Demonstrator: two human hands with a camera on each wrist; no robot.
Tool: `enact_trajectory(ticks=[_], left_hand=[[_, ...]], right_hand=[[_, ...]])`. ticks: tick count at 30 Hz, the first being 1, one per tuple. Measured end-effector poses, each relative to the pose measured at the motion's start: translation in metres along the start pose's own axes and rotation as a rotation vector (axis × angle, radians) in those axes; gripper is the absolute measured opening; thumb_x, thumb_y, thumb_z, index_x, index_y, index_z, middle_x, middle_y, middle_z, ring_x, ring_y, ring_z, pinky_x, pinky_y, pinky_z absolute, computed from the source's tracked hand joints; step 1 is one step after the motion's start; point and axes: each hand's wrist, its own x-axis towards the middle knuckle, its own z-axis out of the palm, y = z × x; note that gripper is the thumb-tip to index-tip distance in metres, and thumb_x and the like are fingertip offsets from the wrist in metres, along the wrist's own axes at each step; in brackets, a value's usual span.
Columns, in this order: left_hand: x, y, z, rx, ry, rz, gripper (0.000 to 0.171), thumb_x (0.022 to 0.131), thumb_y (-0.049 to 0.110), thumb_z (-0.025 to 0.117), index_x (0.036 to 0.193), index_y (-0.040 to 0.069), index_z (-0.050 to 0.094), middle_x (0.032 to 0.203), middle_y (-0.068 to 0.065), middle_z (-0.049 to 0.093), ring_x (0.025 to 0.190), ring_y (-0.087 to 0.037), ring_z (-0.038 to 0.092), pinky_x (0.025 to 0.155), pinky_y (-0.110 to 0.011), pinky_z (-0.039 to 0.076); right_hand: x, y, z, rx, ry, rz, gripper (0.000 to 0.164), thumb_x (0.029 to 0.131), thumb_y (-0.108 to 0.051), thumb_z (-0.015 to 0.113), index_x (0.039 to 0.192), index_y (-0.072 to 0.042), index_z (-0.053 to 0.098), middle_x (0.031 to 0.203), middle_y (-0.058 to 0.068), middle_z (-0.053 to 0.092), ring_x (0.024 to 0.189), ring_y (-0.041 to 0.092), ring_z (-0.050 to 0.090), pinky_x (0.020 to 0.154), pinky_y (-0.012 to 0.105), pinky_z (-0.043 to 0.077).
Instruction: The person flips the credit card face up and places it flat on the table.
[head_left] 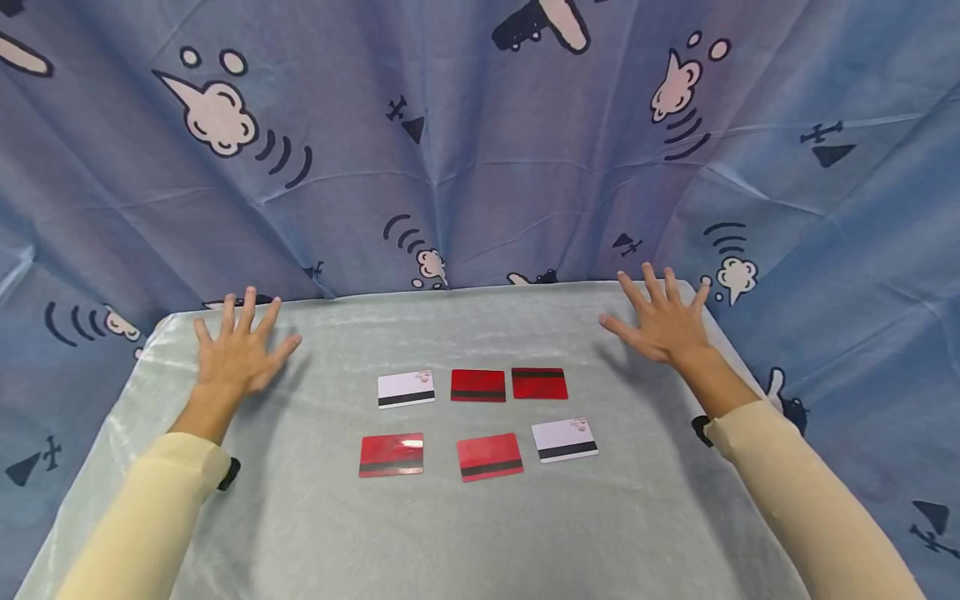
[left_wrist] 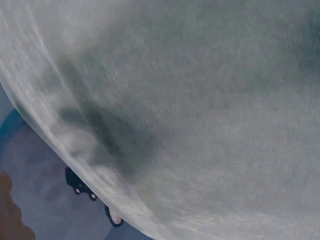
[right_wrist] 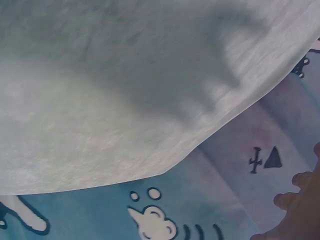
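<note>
Fingers spread, my left hand (head_left: 236, 354) hovers over the far left of the table, its shadow falling beside it. My right hand (head_left: 663, 325) is likewise spread at the far right corner, holding nothing. Between them lie several magnetic-stripe cards in two rows. The back row has a white card (head_left: 406, 386), a red card (head_left: 477, 382) and another red card (head_left: 539, 387) with its stripe at the top. In the front row are a glossy red card (head_left: 392, 450), a slightly tilted red card (head_left: 490, 452) and a white card (head_left: 564, 435).
A pale, shiny cloth covers the table (head_left: 450, 542). Behind it and along both sides hangs a blue curtain (head_left: 480, 150) printed with planes and clouds. Each wrist view shows mostly the cloth, a hand's shadow and the table edge.
</note>
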Motion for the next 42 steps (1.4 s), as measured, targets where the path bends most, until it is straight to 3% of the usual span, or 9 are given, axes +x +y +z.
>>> enact_trajectory(ticks=[7,15,21,28,32,36,38,42], left_hand=[[-0.001,0.020,0.001,0.011,0.031,0.061,0.075,0.101,0.061,0.035,0.160,0.016,0.019,0.165,-0.019,0.002,0.150,-0.044,-0.003,0.107,-0.074,-0.007],[-0.005,0.052,0.008,0.049,0.030,0.169,0.076,0.100,0.062,0.038,0.159,0.017,0.024,0.166,-0.015,0.006,0.151,-0.040,0.004,0.110,-0.072,-0.002],[-0.008,0.070,0.019,0.062,0.034,0.242,0.075,0.098,0.060,0.044,0.158,0.018,0.029,0.166,-0.014,0.012,0.150,-0.039,0.010,0.111,-0.071,0.004],[-0.014,0.085,0.025,0.063,0.014,0.300,0.078,0.097,0.062,0.045,0.159,0.017,0.026,0.166,-0.014,0.011,0.151,-0.038,0.008,0.112,-0.070,0.008],[-0.017,0.092,0.028,-0.066,-0.001,0.301,0.085,0.096,0.058,0.053,0.160,0.015,0.019,0.166,-0.013,0.011,0.150,-0.039,0.011,0.112,-0.070,0.009],[-0.020,0.098,0.030,-0.321,-0.017,0.285,0.098,0.089,0.045,0.071,0.161,0.013,0.014,0.164,-0.014,0.021,0.148,-0.040,0.020,0.111,-0.068,0.014],[-0.021,0.099,0.032,-0.423,-0.016,0.284,0.104,0.084,0.038,0.079,0.161,0.012,0.014,0.161,-0.016,0.027,0.146,-0.040,0.025,0.112,-0.065,0.018],[-0.021,0.100,0.035,-0.521,0.005,0.291,0.107,0.079,0.029,0.086,0.159,0.008,0.018,0.157,-0.020,0.034,0.143,-0.039,0.033,0.113,-0.057,0.027]], right_hand=[[0.000,-0.023,-0.008,0.013,0.010,-0.049,0.091,0.092,-0.074,0.038,0.161,-0.019,0.016,0.165,0.021,0.004,0.148,0.049,0.001,0.103,0.076,-0.015],[0.001,-0.052,-0.002,0.000,0.028,-0.142,0.089,0.091,-0.070,0.045,0.161,-0.020,0.017,0.164,0.021,0.011,0.148,0.048,0.008,0.108,0.075,-0.004],[-0.002,-0.076,0.006,0.003,0.049,-0.252,0.088,0.092,-0.067,0.048,0.160,-0.019,0.019,0.165,0.017,0.013,0.148,0.043,0.016,0.111,0.072,0.004],[-0.007,-0.104,0.015,0.010,0.053,-0.377,0.087,0.092,-0.067,0.049,0.160,-0.019,0.023,0.163,0.016,0.021,0.147,0.040,0.021,0.112,0.069,0.011],[-0.009,-0.119,0.015,0.139,0.038,-0.452,0.085,0.092,-0.062,0.054,0.159,-0.018,0.026,0.161,0.014,0.028,0.146,0.035,0.027,0.112,0.065,0.016],[-0.012,-0.135,0.015,0.329,0.016,-0.533,0.086,0.090,-0.053,0.066,0.157,-0.014,0.030,0.157,0.011,0.036,0.142,0.029,0.037,0.112,0.060,0.025],[-0.013,-0.142,0.016,0.400,0.009,-0.545,0.087,0.088,-0.051,0.070,0.156,-0.014,0.031,0.156,0.008,0.039,0.140,0.028,0.040,0.112,0.058,0.028],[-0.013,-0.155,0.019,0.515,-0.005,-0.523,0.088,0.086,-0.047,0.075,0.156,-0.015,0.033,0.155,0.005,0.041,0.139,0.027,0.042,0.111,0.055,0.032]])
